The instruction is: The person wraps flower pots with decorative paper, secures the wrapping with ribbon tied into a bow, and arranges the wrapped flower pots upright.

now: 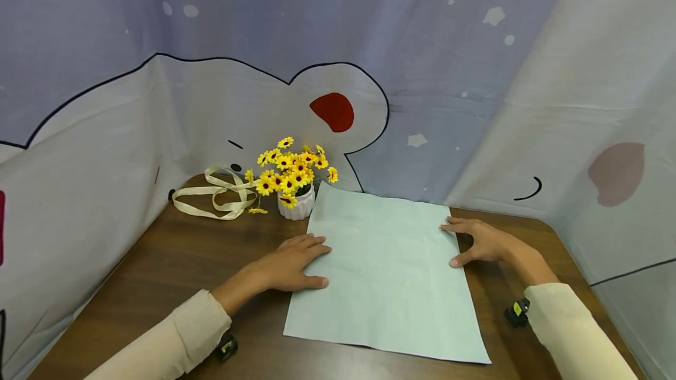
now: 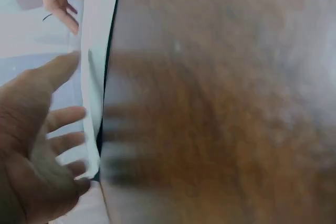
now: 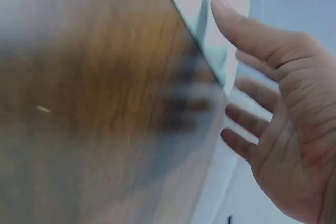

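Sheet (image 1: 388,292) lies between left hand (image 1: 290,264) and right hand (image 1: 484,242). Both spread wide at side edges, gripping nothing; firm contact unconfirmed. I advise light, even pressure, sheet clear of pot (image 1: 297,209) beyond left hand.

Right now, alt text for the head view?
A person's left hand and right hand at opposite edges of a pale sheet on a brown table. Left of the sheet: white pot, yellow flowers, cream ribbon; patterned curtain behind.
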Tool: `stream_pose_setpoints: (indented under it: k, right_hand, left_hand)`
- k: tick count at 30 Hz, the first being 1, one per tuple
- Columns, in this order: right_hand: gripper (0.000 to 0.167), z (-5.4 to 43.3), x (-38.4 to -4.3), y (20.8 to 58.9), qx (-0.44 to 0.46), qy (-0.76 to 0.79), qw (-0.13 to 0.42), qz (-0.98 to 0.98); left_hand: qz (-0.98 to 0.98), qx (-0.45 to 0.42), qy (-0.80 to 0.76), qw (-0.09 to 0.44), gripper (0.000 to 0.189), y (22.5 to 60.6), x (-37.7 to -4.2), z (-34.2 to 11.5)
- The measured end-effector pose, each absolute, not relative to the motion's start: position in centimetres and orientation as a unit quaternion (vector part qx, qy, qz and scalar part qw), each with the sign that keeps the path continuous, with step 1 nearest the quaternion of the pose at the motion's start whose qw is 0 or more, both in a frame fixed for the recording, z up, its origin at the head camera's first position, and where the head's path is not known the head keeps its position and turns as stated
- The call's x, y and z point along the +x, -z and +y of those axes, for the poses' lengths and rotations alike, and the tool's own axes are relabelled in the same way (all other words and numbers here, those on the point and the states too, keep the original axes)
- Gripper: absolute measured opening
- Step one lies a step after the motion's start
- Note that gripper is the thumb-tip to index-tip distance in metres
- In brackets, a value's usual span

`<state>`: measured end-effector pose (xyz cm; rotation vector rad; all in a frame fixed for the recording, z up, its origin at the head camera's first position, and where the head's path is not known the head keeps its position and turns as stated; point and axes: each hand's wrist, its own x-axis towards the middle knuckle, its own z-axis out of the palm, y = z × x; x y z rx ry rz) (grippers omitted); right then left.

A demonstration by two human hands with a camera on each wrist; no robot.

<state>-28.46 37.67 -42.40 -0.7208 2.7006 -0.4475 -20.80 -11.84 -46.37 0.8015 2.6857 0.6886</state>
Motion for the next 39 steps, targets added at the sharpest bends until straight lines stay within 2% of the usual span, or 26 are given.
stream_pose_setpoints:
  k: [3,6,8,11,13,16,18,20,24,31,35,39]
  right_hand:
    - [0.089,36.7,-26.7,41.9,-0.253,0.136,0.124,0.950]
    - [0.077,35.0,-24.2,41.6,-0.254,0.107,0.086,0.957]
    - [0.072,33.8,-22.3,41.5,-0.254,0.093,0.065,0.960]
    - [0.066,32.0,-19.4,41.7,-0.257,0.082,0.036,0.962]
    - [0.065,31.0,-17.5,42.0,-0.262,0.077,0.018,0.962]
    - [0.065,29.6,-14.9,42.7,-0.266,0.070,-0.002,0.961]
    - [0.065,28.9,-13.2,43.2,-0.264,0.062,-0.013,0.963]
    - [0.066,28.4,-11.7,43.8,-0.255,0.056,-0.011,0.965]
    - [0.067,28.1,-9.6,44.9,-0.251,0.047,0.007,0.967]
    - [0.067,28.7,-7.8,46.5,-0.255,0.051,-0.053,0.964]
    - [0.064,29.1,-7.3,47.1,-0.217,0.071,-0.021,0.973]
    - [0.060,29.6,-6.9,47.9,-0.224,0.061,-0.013,0.973]
  left_hand:
    - [0.922,0.246,-0.288,0.077,0.058,46.6,-21.1,-12.2]
    - [0.922,0.163,-0.352,0.010,0.037,46.7,-21.8,-12.7]
    - [0.917,0.083,-0.390,-0.012,0.039,47.0,-22.6,-13.2]
    - [0.896,-0.033,-0.443,-0.013,0.063,47.9,-24.4,-14.2]
    - [0.883,-0.084,-0.462,0.003,0.089,48.5,-25.7,-14.9]
    - [0.874,-0.108,-0.473,0.023,0.138,49.7,-27.7,-16.0]
    - [0.876,-0.114,-0.466,0.041,0.156,49.3,-28.1,-16.1]
    - [0.881,-0.112,-0.456,0.055,0.165,48.7,-28.4,-16.0]
    - [0.887,-0.095,-0.447,0.058,0.160,47.4,-28.4,-15.5]
    - [0.883,-0.030,-0.468,0.004,0.138,46.9,-28.9,-15.5]
    - [0.877,-0.024,-0.480,-0.016,0.130,47.0,-29.4,-15.6]
    - [0.863,-0.038,-0.503,-0.031,0.123,47.0,-29.9,-15.7]
